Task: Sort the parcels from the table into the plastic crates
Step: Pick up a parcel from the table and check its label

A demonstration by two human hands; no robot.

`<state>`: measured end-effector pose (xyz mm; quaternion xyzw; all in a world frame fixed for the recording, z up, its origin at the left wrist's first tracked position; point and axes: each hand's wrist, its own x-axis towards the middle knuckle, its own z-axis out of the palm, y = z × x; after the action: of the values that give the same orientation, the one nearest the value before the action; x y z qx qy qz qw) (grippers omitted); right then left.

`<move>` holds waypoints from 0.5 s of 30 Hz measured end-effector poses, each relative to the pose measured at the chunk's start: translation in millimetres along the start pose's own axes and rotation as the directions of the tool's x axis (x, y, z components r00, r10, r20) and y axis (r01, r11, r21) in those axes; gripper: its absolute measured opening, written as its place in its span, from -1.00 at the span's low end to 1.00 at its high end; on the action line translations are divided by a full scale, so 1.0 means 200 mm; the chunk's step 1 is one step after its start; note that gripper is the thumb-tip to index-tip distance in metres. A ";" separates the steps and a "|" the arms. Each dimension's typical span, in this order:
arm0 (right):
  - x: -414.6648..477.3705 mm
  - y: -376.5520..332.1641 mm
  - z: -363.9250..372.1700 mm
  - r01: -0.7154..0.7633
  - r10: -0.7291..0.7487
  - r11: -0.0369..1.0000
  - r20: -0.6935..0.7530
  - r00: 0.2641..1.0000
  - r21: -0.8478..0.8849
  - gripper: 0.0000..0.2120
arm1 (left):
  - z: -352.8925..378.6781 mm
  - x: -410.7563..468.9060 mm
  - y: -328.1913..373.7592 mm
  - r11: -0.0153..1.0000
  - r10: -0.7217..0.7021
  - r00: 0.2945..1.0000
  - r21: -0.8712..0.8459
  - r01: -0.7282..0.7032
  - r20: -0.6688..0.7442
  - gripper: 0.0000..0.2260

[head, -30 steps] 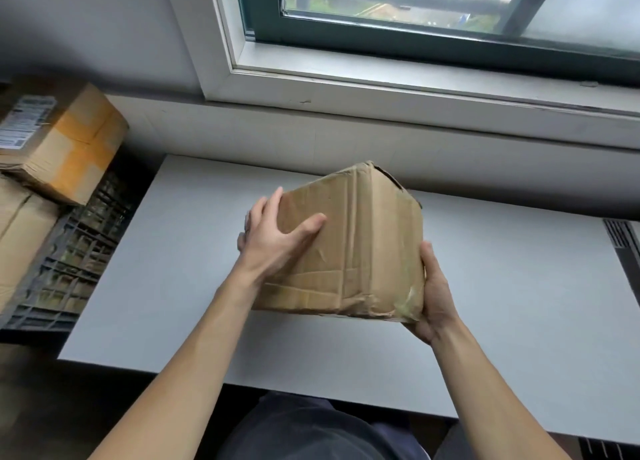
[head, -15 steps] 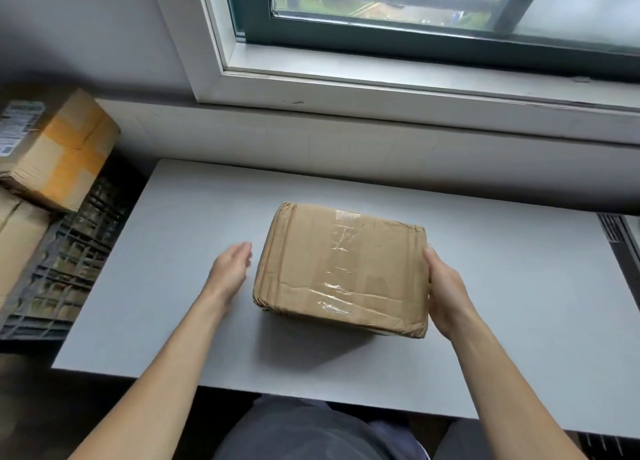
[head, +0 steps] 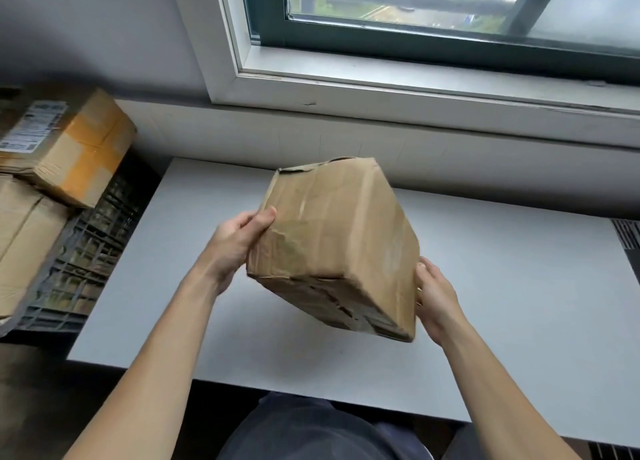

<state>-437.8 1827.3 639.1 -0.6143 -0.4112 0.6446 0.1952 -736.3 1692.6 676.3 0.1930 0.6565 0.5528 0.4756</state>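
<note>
While L hand [head: 239, 243] grips tilted parcel [head: 339, 248], R hand [head: 437, 298] holds opposite side.

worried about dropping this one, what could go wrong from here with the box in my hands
The cardboard box is tilted above the table, held only at its sides by the left hand and right hand; it could slip.
Its far end looks torn open, so contents might spill.
The crate at left already holds stacked parcels; another may sit unstably.
</note>
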 end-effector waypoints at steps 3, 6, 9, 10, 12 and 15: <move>-0.02 0.00 0.06 -0.022 0.032 0.995 0.099 0.995 -0.095 -0.69 | 0.03 -0.01 0.05 0.998 0.048 0.997 -0.048 -0.046 0.055 -0.55; -0.08 -0.04 0.10 -0.026 0.035 0.996 0.112 0.993 -0.087 -0.80 | 0.13 0.00 -0.04 0.997 -0.017 0.998 -0.068 0.021 0.055 -0.74; -0.07 -0.08 0.05 -0.001 -0.001 1.000 0.183 0.983 0.010 -0.58 | 0.21 0.00 -0.21 0.996 -0.083 0.995 0.011 0.083 -0.057 -0.85; -0.05 -0.09 0.02 -0.005 -0.014 0.997 0.262 0.965 0.072 -0.46 | 0.22 0.01 -0.26 0.992 -0.130 0.990 -0.006 0.130 -0.060 -0.82; -0.04 -0.11 -0.05 -0.007 -0.051 0.990 0.396 0.917 0.143 -0.32 | 0.22 0.02 -0.33 0.973 -0.229 0.973 -0.016 0.230 0.021 -0.67; -0.11 -0.14 -0.07 -0.021 -0.088 0.982 0.549 0.831 0.189 -0.12 | 0.21 0.05 -0.41 0.932 -0.349 0.918 -0.026 0.360 0.186 -0.34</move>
<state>-426.6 1830.3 675.8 -0.3722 -0.3986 0.8271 0.1356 -684.1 1697.4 599.2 0.1052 0.6184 0.4574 0.6304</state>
